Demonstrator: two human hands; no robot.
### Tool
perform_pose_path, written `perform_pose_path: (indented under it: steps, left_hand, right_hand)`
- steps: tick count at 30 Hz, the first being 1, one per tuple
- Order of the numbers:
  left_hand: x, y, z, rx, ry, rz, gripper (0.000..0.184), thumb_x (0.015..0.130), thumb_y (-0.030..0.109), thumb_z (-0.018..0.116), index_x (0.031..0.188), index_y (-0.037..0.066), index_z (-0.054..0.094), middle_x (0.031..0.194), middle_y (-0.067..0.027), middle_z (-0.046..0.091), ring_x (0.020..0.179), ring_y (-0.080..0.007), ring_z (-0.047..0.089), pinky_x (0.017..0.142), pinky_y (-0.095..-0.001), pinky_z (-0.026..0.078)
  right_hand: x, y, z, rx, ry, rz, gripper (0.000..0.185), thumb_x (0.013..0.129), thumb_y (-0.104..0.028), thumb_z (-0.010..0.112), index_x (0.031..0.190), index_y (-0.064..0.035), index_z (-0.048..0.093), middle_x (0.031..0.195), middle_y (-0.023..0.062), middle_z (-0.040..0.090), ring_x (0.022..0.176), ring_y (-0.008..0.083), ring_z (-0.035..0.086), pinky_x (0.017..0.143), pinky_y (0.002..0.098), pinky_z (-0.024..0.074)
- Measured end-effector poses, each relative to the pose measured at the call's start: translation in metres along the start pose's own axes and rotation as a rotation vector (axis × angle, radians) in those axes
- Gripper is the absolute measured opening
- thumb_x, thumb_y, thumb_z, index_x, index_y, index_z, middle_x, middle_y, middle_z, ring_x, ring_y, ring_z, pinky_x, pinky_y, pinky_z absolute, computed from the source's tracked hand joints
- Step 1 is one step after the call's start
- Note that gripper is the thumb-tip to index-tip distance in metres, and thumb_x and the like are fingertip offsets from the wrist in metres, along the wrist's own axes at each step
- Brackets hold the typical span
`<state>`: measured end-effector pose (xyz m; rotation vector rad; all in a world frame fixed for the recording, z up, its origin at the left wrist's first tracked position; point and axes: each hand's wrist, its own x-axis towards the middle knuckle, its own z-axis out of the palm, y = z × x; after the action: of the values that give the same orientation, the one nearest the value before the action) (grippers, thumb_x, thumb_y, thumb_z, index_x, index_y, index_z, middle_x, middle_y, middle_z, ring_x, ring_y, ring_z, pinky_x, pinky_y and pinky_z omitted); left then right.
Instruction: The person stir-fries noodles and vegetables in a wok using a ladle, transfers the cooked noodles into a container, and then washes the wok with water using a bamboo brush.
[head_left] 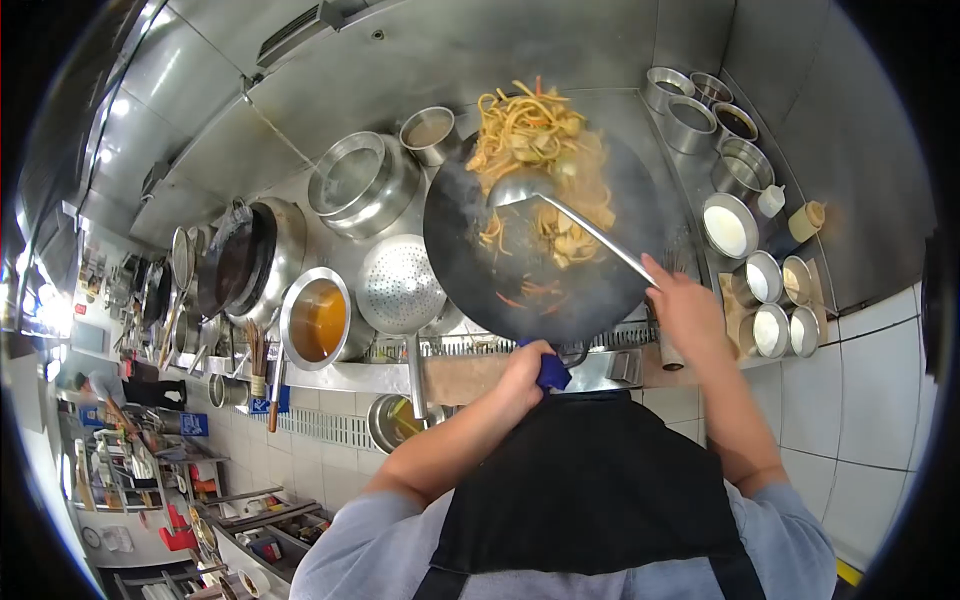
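A dark wok (455, 262) sits on the stove in front of me, with steam over it. My left hand (523, 376) is closed round a blue cloth (552, 372) at the wok's near edge, where the handle is; the cloth covers most of the grip. Closed on the long handle of a metal ladle (520, 187) is my right hand (690, 315). The ladle's bowl is inside the wok, against noodles (528, 125) mixed with pale and orange vegetable pieces. Part of the noodles rises at the far rim; a few strips lie near the wok's bottom.
Left of the wok are a perforated strainer (400, 285), a pot of orange-brown liquid (318, 322) and a lidded metal pot (365, 190). Seasoning containers (730, 228) and squeeze bottles (806, 221) line the right side. Far left, another person (110, 388) stands in the kitchen.
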<state>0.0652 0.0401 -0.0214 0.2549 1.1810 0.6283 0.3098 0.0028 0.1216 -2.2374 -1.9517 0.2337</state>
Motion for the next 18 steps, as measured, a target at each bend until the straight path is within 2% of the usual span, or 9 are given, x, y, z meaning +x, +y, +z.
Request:
perform_pose_path:
  steps: [2, 4, 6, 8, 12, 13, 14, 16, 18]
  left_hand:
    - [-0.023, 0.018, 0.024, -0.175, -0.019, 0.025, 0.015, 0.078, 0.012, 0.055, 0.091, 0.004, 0.052, 0.075, -0.0102, 0.057, 0.062, -0.0253, 0.058, 0.047, -0.0388, 0.049]
    - [-0.037, 0.047, 0.04, -0.246, -0.119, 0.026, 0.009, 0.081, 0.014, 0.054, 0.085, 0.006, 0.051, 0.071, -0.0079, 0.054, 0.059, -0.023, 0.056, 0.045, -0.0336, 0.042]
    - [-0.057, 0.071, 0.057, -0.249, -0.123, 0.019, 0.011, 0.081, 0.015, 0.054, 0.085, 0.005, 0.051, 0.073, -0.0087, 0.055, 0.059, -0.0227, 0.056, 0.043, -0.0335, 0.041]
    - [-0.053, 0.076, 0.06, -0.24, -0.117, -0.008, 0.013, 0.081, 0.016, 0.054, 0.085, 0.004, 0.051, 0.075, -0.0096, 0.057, 0.058, -0.0223, 0.056, 0.042, -0.0334, 0.04]
    - [-0.006, 0.034, 0.028, -0.153, -0.164, 0.124, 0.014, 0.082, 0.017, 0.056, 0.086, 0.004, 0.054, 0.072, -0.0078, 0.054, 0.06, -0.0224, 0.057, 0.046, -0.0338, 0.043]
    - [0.0, 0.018, 0.019, -0.071, -0.097, 0.12, 0.013, 0.081, 0.015, 0.056, 0.088, 0.004, 0.055, 0.072, -0.0078, 0.055, 0.062, -0.0219, 0.057, 0.048, -0.0343, 0.045]
    - [0.0, 0.007, 0.012, 0.009, -0.028, 0.122, 0.014, 0.08, 0.013, 0.056, 0.09, 0.004, 0.056, 0.073, -0.0077, 0.055, 0.063, -0.0214, 0.057, 0.05, -0.0348, 0.047]
    - [-0.019, -0.001, 0.008, 0.082, 0.088, -0.004, 0.014, 0.079, 0.01, 0.055, 0.092, 0.005, 0.056, 0.073, -0.0076, 0.055, 0.065, -0.0204, 0.058, 0.052, -0.0354, 0.048]
    - [-0.045, 0.009, 0.023, 0.051, 0.101, 0.015, 0.013, 0.081, 0.013, 0.055, 0.092, 0.006, 0.054, 0.072, -0.0085, 0.054, 0.061, -0.0207, 0.057, 0.048, -0.0337, 0.046]
  right_hand:
    - [-0.014, 0.021, -0.037, 0.078, -0.08, -0.029, 0.045, 0.09, -0.023, 0.061, 0.134, -0.0262, 0.053, 0.092, 0.0128, 0.065, 0.082, 0.0355, 0.063, 0.072, 0.0451, 0.0499]
    - [-0.023, 0.037, -0.072, 0.128, -0.135, -0.031, 0.045, 0.089, -0.023, 0.063, 0.133, -0.0261, 0.055, 0.094, 0.0131, 0.067, 0.083, 0.0359, 0.063, 0.073, 0.0445, 0.0493]
    - [-0.033, 0.045, -0.096, 0.159, -0.29, 0.023, 0.045, 0.087, -0.022, 0.065, 0.131, -0.0256, 0.057, 0.094, 0.0142, 0.067, 0.084, 0.036, 0.063, 0.074, 0.043, 0.0486]
    - [-0.027, 0.048, -0.086, 0.147, -0.296, 0.014, 0.044, 0.087, -0.021, 0.065, 0.13, -0.0249, 0.058, 0.089, 0.0153, 0.066, 0.083, 0.0361, 0.064, 0.073, 0.0428, 0.0487]
    - [-0.006, 0.028, -0.02, 0.0, -0.146, 0.08, 0.044, 0.09, -0.024, 0.061, 0.133, -0.026, 0.054, 0.089, 0.0151, 0.066, 0.082, 0.0355, 0.064, 0.073, 0.0439, 0.0506]
    - [-0.001, 0.022, -0.015, -0.072, -0.075, 0.085, 0.044, 0.091, -0.025, 0.059, 0.135, -0.0266, 0.053, 0.089, 0.015, 0.065, 0.082, 0.0353, 0.064, 0.073, 0.0444, 0.0512]
    - [-0.002, 0.02, -0.018, -0.072, -0.061, 0.081, 0.044, 0.091, -0.025, 0.059, 0.135, -0.0266, 0.053, 0.089, 0.015, 0.065, 0.082, 0.0353, 0.064, 0.073, 0.0444, 0.0512]
    - [-0.013, 0.015, -0.026, -0.067, -0.02, 0.045, 0.044, 0.093, -0.027, 0.055, 0.137, -0.0258, 0.05, 0.093, 0.0142, 0.066, 0.081, 0.035, 0.064, 0.075, 0.0447, 0.052]
    - [-0.019, 0.019, -0.051, -0.036, -0.036, 0.046, 0.043, 0.092, -0.026, 0.058, 0.135, -0.022, 0.053, 0.092, 0.0157, 0.066, 0.083, 0.0359, 0.064, 0.075, 0.0458, 0.0512]
